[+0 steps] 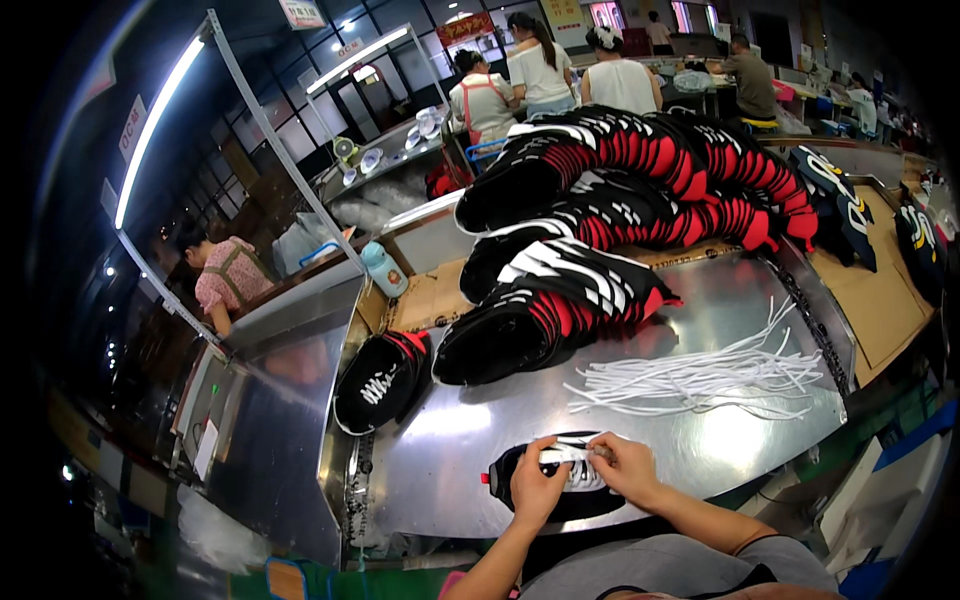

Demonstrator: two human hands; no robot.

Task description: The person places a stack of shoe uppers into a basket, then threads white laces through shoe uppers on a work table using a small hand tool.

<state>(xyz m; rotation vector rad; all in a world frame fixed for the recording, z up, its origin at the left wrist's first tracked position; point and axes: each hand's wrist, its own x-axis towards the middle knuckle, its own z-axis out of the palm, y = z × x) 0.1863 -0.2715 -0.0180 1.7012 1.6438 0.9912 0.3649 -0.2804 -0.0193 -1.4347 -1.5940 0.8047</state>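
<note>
A black shoe upper (585, 508) with a small red tab lies on the metal table close to my body. White laces (583, 476) cross over its front. My left hand (538, 487) bends over the opening side, thumb and fingers closed on the white shoelace. On the other side of the lacing my right hand (626, 468) pinches the lace between thumb and fingertips. The lace runs between the two hands, and its exact path under the fingers is hidden. Just beyond them lies a loose bundle of white shoelaces (700, 378).
Long stacks of nested black, white and red uppers (560, 310) spread across the table's far side. One separate black upper (378, 388) sits at the left edge. A light-blue bottle (384, 270) stands behind it. Cardboard (868, 290) with dark uppers lies right. Several people work beyond.
</note>
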